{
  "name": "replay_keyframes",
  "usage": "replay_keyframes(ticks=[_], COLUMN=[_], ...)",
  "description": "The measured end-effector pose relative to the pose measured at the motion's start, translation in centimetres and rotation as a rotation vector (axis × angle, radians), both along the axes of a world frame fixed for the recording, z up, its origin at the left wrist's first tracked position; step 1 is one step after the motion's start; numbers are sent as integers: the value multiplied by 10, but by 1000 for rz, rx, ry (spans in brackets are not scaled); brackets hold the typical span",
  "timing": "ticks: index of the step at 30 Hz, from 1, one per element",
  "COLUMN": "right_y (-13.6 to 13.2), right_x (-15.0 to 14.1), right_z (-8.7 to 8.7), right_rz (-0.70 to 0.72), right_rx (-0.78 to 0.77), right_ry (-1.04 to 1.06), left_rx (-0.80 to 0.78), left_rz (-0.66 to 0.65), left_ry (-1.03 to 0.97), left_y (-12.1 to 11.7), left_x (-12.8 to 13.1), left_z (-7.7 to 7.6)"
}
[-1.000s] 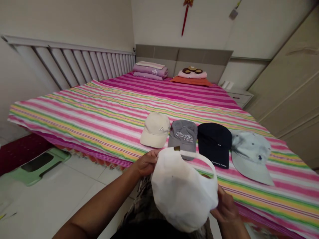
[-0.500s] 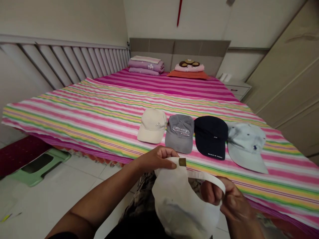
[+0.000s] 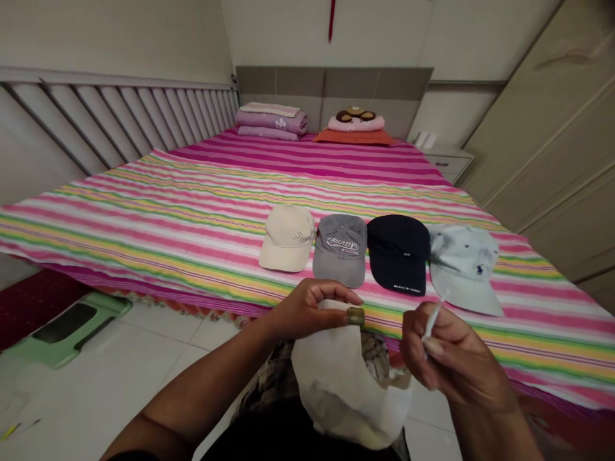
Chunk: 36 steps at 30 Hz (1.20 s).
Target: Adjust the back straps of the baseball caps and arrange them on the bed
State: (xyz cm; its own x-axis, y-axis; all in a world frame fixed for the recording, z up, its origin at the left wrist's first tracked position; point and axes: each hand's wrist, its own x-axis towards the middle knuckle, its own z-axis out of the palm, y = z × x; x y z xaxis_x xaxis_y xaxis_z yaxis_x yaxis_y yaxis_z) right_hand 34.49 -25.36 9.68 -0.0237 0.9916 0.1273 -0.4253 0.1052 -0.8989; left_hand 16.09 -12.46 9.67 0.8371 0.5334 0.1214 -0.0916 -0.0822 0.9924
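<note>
A cream-white cap [image 3: 331,371] hangs over my lap, its back opening facing up and right. My left hand [image 3: 307,310] pinches the edge of that opening, thumb and fingers beside a brass-coloured buckle [image 3: 356,316]. Off to the right, my right hand [image 3: 454,352] is closed on a narrow white strap [image 3: 434,320], whose tip sticks up past the fingers. No strap spans the gap between the buckle and my right hand. Beyond my hands lie a beige cap [image 3: 287,238], a grey cap [image 3: 340,251], a black cap [image 3: 400,255] and a pale blue cap [image 3: 465,267] in a row.
The caps rest on a striped bed sheet [image 3: 192,218]. Folded bedding [image 3: 271,121] and a pink pile [image 3: 355,123] sit by the headboard [image 3: 375,89]. A green stool [image 3: 72,326] stands on the floor at left; a nightstand [image 3: 449,163] is at far right.
The strap that arched from the buckle to the cap's other side is now apart from the buckle, its end up in my right hand. My right hand has risen; the view has shifted slightly.
</note>
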Motion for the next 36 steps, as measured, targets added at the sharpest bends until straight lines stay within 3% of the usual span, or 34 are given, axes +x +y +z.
replay_keyframes(ticks=[8, 12, 15, 20, 23, 26, 36], right_y=[12, 17, 19, 20, 23, 25, 26], right_x=[-10, -15, -18, -23, -27, -32, -38], right_z=[5, 3, 4, 8, 12, 15, 12], right_rz=[-128, -215, -222, -209, -216, -193, -134], right_rx=[-112, -177, -262, -303, -312, -341, -366], right_ry=[-33, -68, -82, -98, -95, -70, -43], left_rx=[377, 461, 373, -216, -434, -467, -299], left_rz=[31, 116, 160, 110, 91, 83, 121], left_ry=[-131, -159, -186, -229, -267, -300, -286], left_y=[2, 2, 1, -2, -4, -6, -6], left_x=[-3, -3, -2, -2, 0, 1, 0], left_z=[-5, -6, -7, -11, -14, -15, -13])
